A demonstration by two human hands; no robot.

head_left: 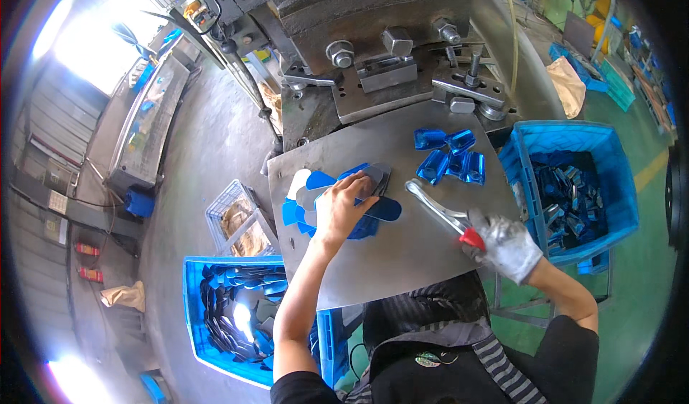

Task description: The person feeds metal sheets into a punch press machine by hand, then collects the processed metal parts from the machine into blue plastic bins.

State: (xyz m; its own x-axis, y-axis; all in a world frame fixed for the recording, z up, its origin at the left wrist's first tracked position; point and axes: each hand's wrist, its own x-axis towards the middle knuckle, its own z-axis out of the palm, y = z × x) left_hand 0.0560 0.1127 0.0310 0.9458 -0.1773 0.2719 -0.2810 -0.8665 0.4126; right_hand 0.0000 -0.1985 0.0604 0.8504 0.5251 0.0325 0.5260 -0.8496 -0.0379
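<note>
- Head view, far left: blue crate (197,310) on the floor, full of flat oval blanks.
- Left-centre: fanned stack of blue-filmed blanks (316,203) on the steel surface (402,253).
- On that stack: bare left hand (343,206), fingers spread and pressing flat on the top blank, grasping nothing.
- Centre-right: metal tongs with red grip (439,214), clenched in the gloved right hand (506,246).
- Above: bent blue pieces (451,158) near the press.
- Far right: second blue crate (610,145) holding formed parts.
</note>
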